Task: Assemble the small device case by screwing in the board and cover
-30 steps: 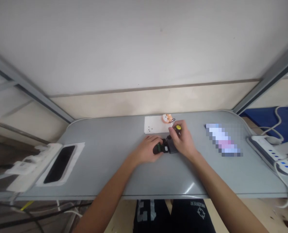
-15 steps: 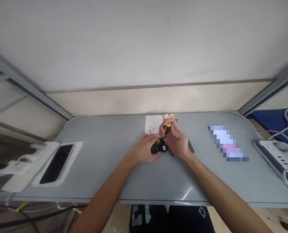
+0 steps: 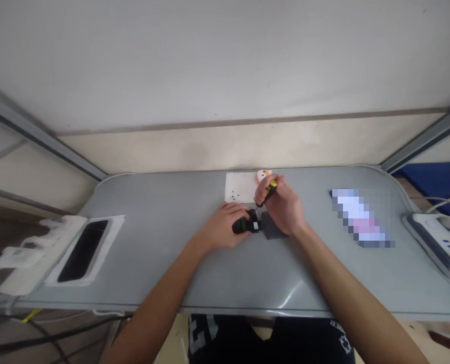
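My left hand (image 3: 227, 226) is closed around a small black device (image 3: 243, 225) with green marks and a white label, holding it on the grey table. In my right hand (image 3: 283, 205) is a screwdriver (image 3: 271, 188) with a black and yellow handle, tilted, its shaft pointing down at the device. Whether the tip sits in a screw is too small to tell. A dark grey flat block (image 3: 272, 226) lies right beside the device, partly under my right hand. Behind my hands is a white sheet (image 3: 242, 184) with several tiny dark bits on it.
An orange and white figure (image 3: 263, 175) stands at the back by the sheet. At the left are a black phone (image 3: 84, 250) on white paper and a white power strip (image 3: 43, 258). A blurred phone (image 3: 361, 218) and another power strip (image 3: 433, 242) lie to the right.
The screwdriver's handle has tipped to the right, and my right hand has shifted slightly right with it. More of the grey block shows. The view has moved a little.
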`<action>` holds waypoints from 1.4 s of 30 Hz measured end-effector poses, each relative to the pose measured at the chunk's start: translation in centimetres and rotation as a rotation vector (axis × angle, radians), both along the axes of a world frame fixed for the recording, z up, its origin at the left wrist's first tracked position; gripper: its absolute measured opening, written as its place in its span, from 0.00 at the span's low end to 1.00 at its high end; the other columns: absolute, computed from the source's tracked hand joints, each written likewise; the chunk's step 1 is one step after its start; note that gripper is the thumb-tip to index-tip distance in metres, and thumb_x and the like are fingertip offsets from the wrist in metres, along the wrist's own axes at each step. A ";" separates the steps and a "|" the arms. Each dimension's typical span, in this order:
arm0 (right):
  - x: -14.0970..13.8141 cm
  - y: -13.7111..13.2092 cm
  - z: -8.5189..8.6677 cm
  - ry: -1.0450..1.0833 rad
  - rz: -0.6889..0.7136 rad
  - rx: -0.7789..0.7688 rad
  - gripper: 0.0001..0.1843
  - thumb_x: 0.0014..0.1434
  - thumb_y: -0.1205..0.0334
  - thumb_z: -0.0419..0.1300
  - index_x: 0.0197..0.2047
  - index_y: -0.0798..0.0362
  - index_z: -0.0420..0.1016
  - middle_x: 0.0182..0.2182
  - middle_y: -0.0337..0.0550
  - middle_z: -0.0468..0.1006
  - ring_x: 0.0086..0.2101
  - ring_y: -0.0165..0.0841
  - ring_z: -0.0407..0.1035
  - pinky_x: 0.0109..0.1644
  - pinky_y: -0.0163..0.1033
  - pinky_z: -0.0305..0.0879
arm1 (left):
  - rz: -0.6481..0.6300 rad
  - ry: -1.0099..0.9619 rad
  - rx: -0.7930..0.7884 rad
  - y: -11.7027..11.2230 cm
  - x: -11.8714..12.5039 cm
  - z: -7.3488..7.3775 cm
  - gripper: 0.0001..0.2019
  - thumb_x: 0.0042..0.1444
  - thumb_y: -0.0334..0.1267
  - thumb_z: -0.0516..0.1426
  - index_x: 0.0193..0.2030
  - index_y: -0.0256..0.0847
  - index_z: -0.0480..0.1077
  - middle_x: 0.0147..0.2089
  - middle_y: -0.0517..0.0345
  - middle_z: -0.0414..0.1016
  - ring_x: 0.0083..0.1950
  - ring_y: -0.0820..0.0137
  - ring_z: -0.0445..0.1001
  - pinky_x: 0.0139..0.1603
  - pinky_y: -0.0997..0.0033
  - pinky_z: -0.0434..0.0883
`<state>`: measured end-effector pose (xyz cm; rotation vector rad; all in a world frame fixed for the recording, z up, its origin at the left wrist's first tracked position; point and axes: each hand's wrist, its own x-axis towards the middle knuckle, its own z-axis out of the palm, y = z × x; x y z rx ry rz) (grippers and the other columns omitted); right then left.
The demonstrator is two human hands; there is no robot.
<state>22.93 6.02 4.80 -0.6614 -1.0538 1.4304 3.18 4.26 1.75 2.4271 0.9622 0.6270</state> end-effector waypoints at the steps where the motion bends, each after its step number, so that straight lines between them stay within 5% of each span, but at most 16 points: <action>1: 0.0 0.1 -0.1 0.020 -0.012 -0.024 0.21 0.70 0.39 0.47 0.37 0.45 0.65 0.28 0.40 0.60 0.28 0.37 0.58 0.36 0.44 0.61 | 0.003 -0.012 -0.009 0.0 0.0 -0.1 0.09 0.59 0.39 0.65 0.44 0.46 0.73 0.59 0.54 0.78 0.62 0.59 0.75 0.67 0.51 0.66; 7: 0.4 0.3 0.1 0.084 -0.066 -0.093 0.19 0.68 0.38 0.50 0.37 0.44 0.58 0.26 0.35 0.50 0.24 0.34 0.50 0.31 0.41 0.57 | 0.018 -0.052 -0.043 0.2 0.0 -0.3 0.09 0.57 0.38 0.67 0.43 0.45 0.73 0.60 0.52 0.77 0.63 0.58 0.74 0.67 0.51 0.66; 11: 1.2 0.6 0.0 0.143 0.013 -0.068 0.15 0.67 0.47 0.57 0.35 0.46 0.61 0.31 0.39 0.61 0.30 0.33 0.61 0.36 0.42 0.64 | -0.008 -0.038 -0.046 0.3 0.0 -0.3 0.09 0.56 0.38 0.66 0.41 0.44 0.73 0.58 0.52 0.78 0.61 0.58 0.74 0.67 0.51 0.66; 14: 1.4 0.9 -0.1 0.078 0.032 -0.037 0.18 0.68 0.42 0.55 0.35 0.47 0.64 0.33 0.41 0.63 0.33 0.35 0.63 0.41 0.44 0.68 | -0.004 -0.040 -0.046 0.3 0.1 -0.3 0.09 0.56 0.38 0.67 0.41 0.44 0.73 0.59 0.52 0.77 0.62 0.58 0.74 0.68 0.52 0.65; 19: 0.8 0.7 0.0 0.052 -0.040 -0.050 0.21 0.69 0.35 0.47 0.40 0.44 0.63 0.27 0.37 0.56 0.27 0.35 0.56 0.35 0.43 0.64 | 0.000 -0.053 -0.046 0.2 0.2 -0.4 0.09 0.57 0.39 0.66 0.43 0.44 0.73 0.58 0.53 0.78 0.62 0.59 0.74 0.68 0.51 0.65; 23: 0.6 0.3 0.1 0.059 -0.055 -0.027 0.18 0.68 0.40 0.52 0.37 0.44 0.59 0.25 0.34 0.51 0.24 0.34 0.52 0.31 0.40 0.60 | 0.001 -0.056 -0.063 0.3 0.1 -0.4 0.10 0.57 0.40 0.67 0.44 0.44 0.74 0.59 0.52 0.78 0.62 0.58 0.75 0.68 0.51 0.66; 29: 0.7 0.6 -0.5 0.020 -0.083 0.044 0.15 0.67 0.44 0.57 0.37 0.47 0.66 0.36 0.43 0.67 0.34 0.35 0.65 0.41 0.43 0.67 | 0.043 -0.041 -0.064 0.2 -0.2 -0.7 0.12 0.55 0.41 0.69 0.44 0.45 0.75 0.60 0.52 0.79 0.64 0.56 0.74 0.69 0.47 0.65; 33: 0.2 0.3 -0.4 0.071 0.011 -0.011 0.15 0.70 0.44 0.51 0.42 0.46 0.67 0.28 0.39 0.64 0.29 0.35 0.62 0.37 0.43 0.66 | 0.055 -0.068 -0.085 0.1 -0.1 -0.8 0.13 0.53 0.38 0.71 0.43 0.44 0.75 0.59 0.52 0.79 0.62 0.57 0.75 0.67 0.48 0.67; 37: -0.5 -0.4 0.1 0.088 -0.036 -0.051 0.18 0.71 0.40 0.46 0.43 0.44 0.63 0.25 0.35 0.56 0.25 0.35 0.54 0.33 0.41 0.61 | 0.053 -0.059 -0.083 0.1 -0.2 -0.8 0.12 0.54 0.37 0.70 0.43 0.44 0.75 0.58 0.52 0.79 0.62 0.57 0.75 0.67 0.48 0.68; 42: -0.2 -0.7 0.4 0.080 -0.004 -0.034 0.17 0.67 0.43 0.56 0.38 0.45 0.57 0.24 0.34 0.57 0.25 0.34 0.54 0.31 0.40 0.59 | 0.052 -0.064 -0.083 0.2 -0.3 -0.7 0.11 0.53 0.38 0.70 0.41 0.44 0.75 0.59 0.52 0.78 0.62 0.57 0.75 0.67 0.49 0.68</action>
